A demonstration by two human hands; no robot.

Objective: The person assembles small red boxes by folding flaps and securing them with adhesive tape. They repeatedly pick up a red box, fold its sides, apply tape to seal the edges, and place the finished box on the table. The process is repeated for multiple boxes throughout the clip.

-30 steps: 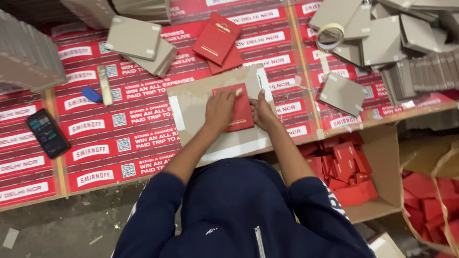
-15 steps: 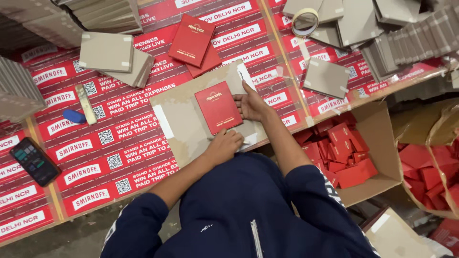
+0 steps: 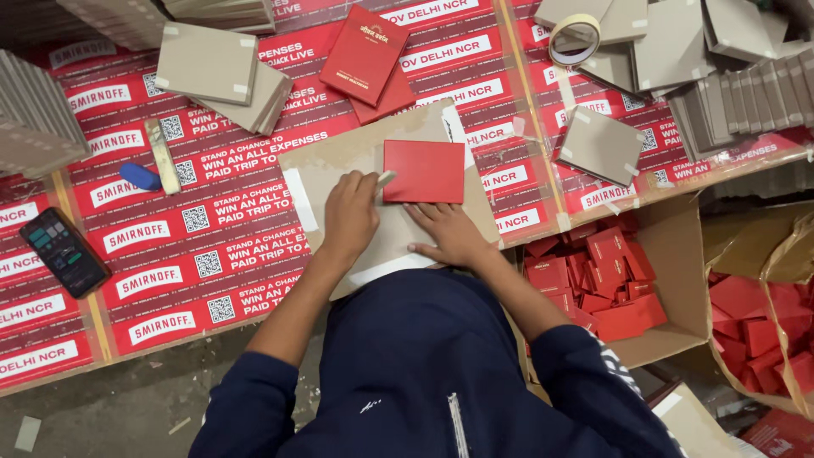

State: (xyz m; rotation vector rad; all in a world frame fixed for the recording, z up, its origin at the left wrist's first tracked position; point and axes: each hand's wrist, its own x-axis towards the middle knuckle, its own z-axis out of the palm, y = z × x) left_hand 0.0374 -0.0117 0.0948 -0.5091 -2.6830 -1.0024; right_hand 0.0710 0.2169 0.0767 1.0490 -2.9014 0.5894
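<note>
A plain red square cover (image 3: 422, 170) lies on a brown cardboard sheet (image 3: 326, 170) on the worktable. My left hand (image 3: 350, 212) is closed around a small pale stick-like tool (image 3: 386, 178), whose tip touches the cover's left edge. My right hand (image 3: 449, 233) rests flat on the cardboard just below the cover, fingers spread and holding nothing.
Two red booklets (image 3: 369, 59) lie beyond the sheet, with grey board stacks (image 3: 216, 72) at the left. A tape roll (image 3: 574, 40) and more grey boards (image 3: 600, 144) are at the right. A phone (image 3: 64, 251) and a blue object (image 3: 140, 176) lie far left. A carton of red covers (image 3: 606, 271) stands below the table edge.
The red cover now lies square with a plain face up. My left hand came back to its left edge with the tool. My right hand moved from its side to below it.
</note>
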